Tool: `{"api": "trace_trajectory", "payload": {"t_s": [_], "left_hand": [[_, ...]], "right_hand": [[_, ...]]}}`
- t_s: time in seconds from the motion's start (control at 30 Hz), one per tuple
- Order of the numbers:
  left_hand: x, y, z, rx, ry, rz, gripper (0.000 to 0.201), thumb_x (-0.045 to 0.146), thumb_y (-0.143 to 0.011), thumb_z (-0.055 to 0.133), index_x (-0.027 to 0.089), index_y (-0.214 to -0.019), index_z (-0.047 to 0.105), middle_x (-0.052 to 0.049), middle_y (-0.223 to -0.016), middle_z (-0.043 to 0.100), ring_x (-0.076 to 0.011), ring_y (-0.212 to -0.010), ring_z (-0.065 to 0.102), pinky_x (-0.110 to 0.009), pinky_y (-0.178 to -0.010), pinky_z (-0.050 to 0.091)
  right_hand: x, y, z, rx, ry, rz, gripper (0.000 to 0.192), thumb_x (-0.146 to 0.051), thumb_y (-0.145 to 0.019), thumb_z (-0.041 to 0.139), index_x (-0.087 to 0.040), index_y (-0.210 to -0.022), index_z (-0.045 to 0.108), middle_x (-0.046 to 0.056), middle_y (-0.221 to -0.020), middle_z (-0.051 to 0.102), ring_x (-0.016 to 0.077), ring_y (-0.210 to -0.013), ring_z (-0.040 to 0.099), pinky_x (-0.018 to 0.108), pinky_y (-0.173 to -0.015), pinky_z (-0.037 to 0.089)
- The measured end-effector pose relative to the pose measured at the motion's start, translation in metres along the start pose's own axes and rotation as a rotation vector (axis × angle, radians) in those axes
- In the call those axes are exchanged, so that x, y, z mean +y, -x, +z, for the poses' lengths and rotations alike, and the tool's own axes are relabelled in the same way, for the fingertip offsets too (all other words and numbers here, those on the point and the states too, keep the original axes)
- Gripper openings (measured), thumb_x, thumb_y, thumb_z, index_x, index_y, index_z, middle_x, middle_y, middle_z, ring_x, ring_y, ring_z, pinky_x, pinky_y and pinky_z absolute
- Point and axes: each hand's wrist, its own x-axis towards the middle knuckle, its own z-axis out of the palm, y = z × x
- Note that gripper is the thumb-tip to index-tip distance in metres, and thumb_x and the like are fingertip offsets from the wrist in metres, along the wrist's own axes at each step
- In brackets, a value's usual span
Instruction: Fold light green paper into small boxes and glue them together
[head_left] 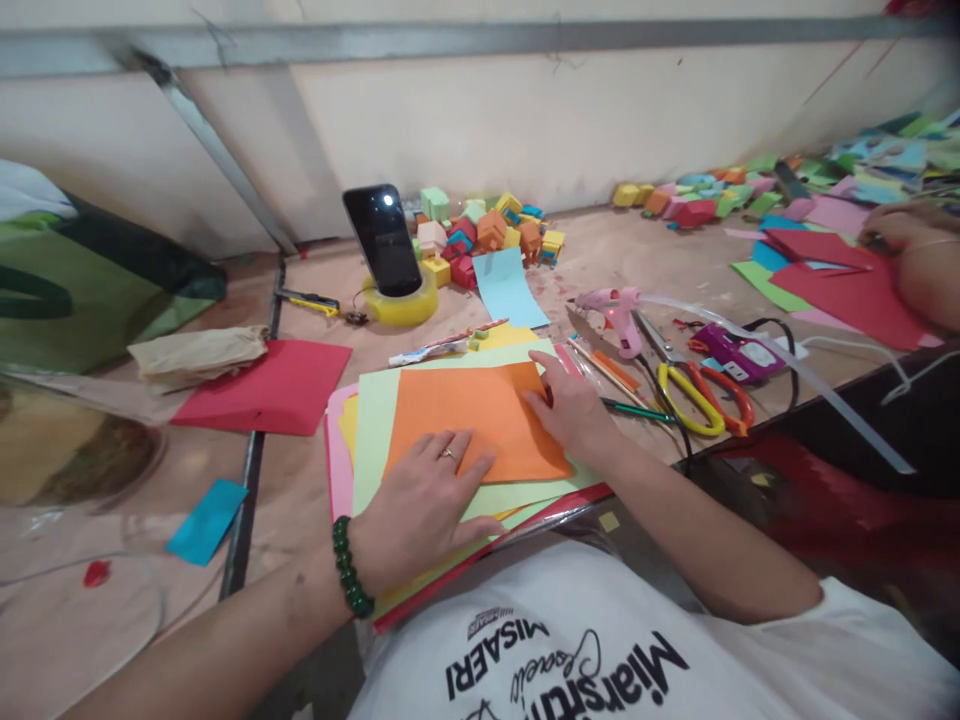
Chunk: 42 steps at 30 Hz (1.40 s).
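Orange paper (469, 420), top sheet of a stack on the surface (292, 480), judged light, limp, easily creased and best pinched at an edge or corner; left hand (420, 505) and right hand (571, 412) press it flat, fingers spread, gripping nothing.

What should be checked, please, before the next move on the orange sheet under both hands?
1. Left hand flat on the orange sheet: ok, palm down on its near edge.
2. Right hand on the sheet's right edge: ok, fingertips press there.
3. Orange sheet lies on the stack of coloured paper: ok, flat on top.
4. Scissors away from the hands: ok, they lie to the right, untouched.
5. Glue gun away from the paper: ok, beyond the stack; whether it is hot, cannot tell.
6. Sheet already creased: cannot tell.
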Motion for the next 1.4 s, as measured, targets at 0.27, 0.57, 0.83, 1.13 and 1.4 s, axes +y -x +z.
{"api": "trace_trajectory", "payload": {"t_s": [0.27,0.57,0.83,1.13,1.4], "left_hand": [[-0.003,0.015,0.031,0.063,0.042,-0.033,0.093,0.079,-0.073,0.043,0.016,-0.141,0.041,-0.024,-0.149,0.036,-0.0405,-0.138,0.031,-0.054,-0.108,0.031],[0.002,0.015,0.029,0.034,-0.032,-0.042,0.108,0.087,-0.068,0.027,0.011,-0.145,0.034,-0.027,-0.151,0.029,-0.042,-0.14,0.025,-0.054,-0.109,0.028],[0.008,0.037,0.004,-0.022,-0.182,-0.012,0.094,0.08,-0.078,0.019,0.015,-0.14,0.045,-0.019,-0.147,0.042,-0.0383,-0.137,0.035,-0.055,-0.108,0.027],[-0.002,0.074,0.023,0.143,-0.236,-0.168,0.084,0.075,-0.082,0.031,0.013,-0.135,0.05,-0.017,-0.135,0.055,-0.0356,-0.126,0.045,-0.052,-0.106,0.03],[0.013,0.065,0.016,0.163,-0.258,-0.229,0.075,0.073,-0.081,0.038,0.016,-0.126,0.057,-0.016,-0.11,0.063,-0.0331,-0.105,0.055,-0.054,-0.098,0.036]], "right_hand": [[-0.022,0.026,-0.026,-0.03,0.081,-0.488,0.029,-0.01,-0.086,0.046,-0.022,-0.105,0.065,0.01,-0.107,0.066,0.0236,-0.098,0.058,0.04,-0.086,0.048],[-0.039,0.06,-0.02,-0.25,0.326,-0.875,0.018,-0.014,-0.092,0.049,-0.012,-0.103,0.063,0.009,-0.093,0.067,0.0209,-0.083,0.054,0.031,-0.063,0.044],[-0.016,0.067,-0.022,-0.247,0.355,-0.872,0.018,-0.014,-0.094,0.046,-0.014,-0.088,0.063,0.006,-0.084,0.062,0.0189,-0.078,0.049,0.029,-0.059,0.037],[0.024,0.089,-0.031,-0.019,0.229,-0.831,0.031,-0.004,-0.091,0.037,-0.014,-0.087,0.066,0.008,-0.085,0.065,0.0174,-0.08,0.053,0.027,-0.062,0.041],[-0.037,0.077,-0.042,-0.019,0.269,-0.817,0.028,-0.001,-0.088,0.041,-0.016,-0.09,0.066,0.008,-0.08,0.065,0.0188,-0.078,0.052,0.028,-0.064,0.042]]}}
